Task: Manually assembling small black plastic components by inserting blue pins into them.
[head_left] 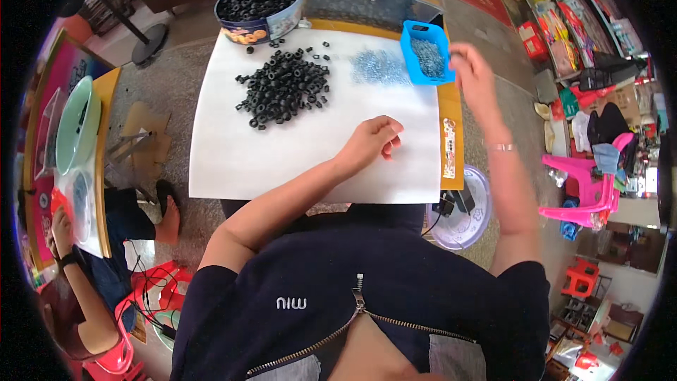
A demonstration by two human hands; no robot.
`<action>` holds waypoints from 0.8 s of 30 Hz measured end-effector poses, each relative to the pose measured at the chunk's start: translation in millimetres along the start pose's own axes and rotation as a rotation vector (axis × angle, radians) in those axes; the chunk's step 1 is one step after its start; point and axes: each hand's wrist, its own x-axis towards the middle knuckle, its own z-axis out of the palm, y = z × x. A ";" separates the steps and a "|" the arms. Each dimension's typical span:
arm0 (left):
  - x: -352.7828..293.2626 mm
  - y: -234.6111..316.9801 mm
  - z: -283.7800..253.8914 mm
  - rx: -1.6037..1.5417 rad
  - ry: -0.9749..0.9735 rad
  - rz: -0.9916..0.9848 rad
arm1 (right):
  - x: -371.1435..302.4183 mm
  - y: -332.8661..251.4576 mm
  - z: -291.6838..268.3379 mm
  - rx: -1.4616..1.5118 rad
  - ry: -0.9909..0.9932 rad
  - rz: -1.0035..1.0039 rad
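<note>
My left hand [371, 142] is over the white sheet [317, 176], fingers curled and thumb against the index finger; whatever is in them is hidden. My right hand [474, 74] is at the right rim of a blue plastic basket [407, 46], its fingers bent and smeared by motion. Whether it touches the basket, I cannot tell. Small grey-blue pieces [427, 58] fill the basket's bottom. Left of it, a thin spread of pale blue bits [381, 68] lies on the sheet. A heap of short black cylindrical pieces with holes [282, 88] sits further left.
A round tub [282, 25] and a clear bin [367, 3], both holding black pieces, stand at the far edge. A lilac basin [479, 219] is below the table's right side. At left, another person's hand [62, 233] is by a table with a green basin [76, 127].
</note>
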 end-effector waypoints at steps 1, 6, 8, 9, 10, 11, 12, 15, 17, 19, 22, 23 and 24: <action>-7.0 4.4 -0.6 0.014 0.007 0.000 | 27.1 -10.9 7.1 -0.037 0.008 -0.061; -34.9 17.6 -6.5 0.048 0.007 0.011 | 127.9 -34.6 17.3 -0.166 0.143 -0.238; -46.4 17.0 -16.6 0.029 0.042 0.016 | 140.1 -30.0 32.2 -0.288 0.212 -0.305; -53.2 16.6 -22.6 0.016 0.078 0.017 | 135.2 -27.4 47.4 -0.307 0.151 -0.345; -61.9 15.6 -30.4 0.006 0.127 0.017 | 124.7 -24.8 68.3 -0.315 0.084 -0.391; -70.6 14.4 -37.8 -0.004 0.172 0.017 | 111.4 -21.6 89.1 -0.325 0.019 -0.435; -76.5 14.3 -41.9 0.001 0.207 0.027 | 92.2 -18.8 102.4 -0.261 -0.060 -0.482; -90.9 12.7 -53.1 -0.028 0.293 0.044 | 29.3 -18.9 148.7 -0.031 -0.278 -0.385; -94.0 9.5 -58.1 -0.053 0.338 0.074 | 2.5 -29.1 171.4 -0.077 -0.344 -0.273; -97.2 8.8 -62.7 -0.068 0.387 0.101 | -6.0 -28.0 193.9 -0.083 -0.281 -0.345; -104.7 9.2 -68.9 -0.073 0.432 0.117 | -8.3 -26.6 217.0 -0.196 -0.188 -0.499; -106.7 9.0 -70.2 -0.075 0.444 0.121 | -8.0 -25.8 222.4 -0.252 -0.155 -0.556; -108.2 8.3 -70.9 -0.089 0.460 0.121 | -8.5 -24.7 226.6 -0.304 -0.150 -0.570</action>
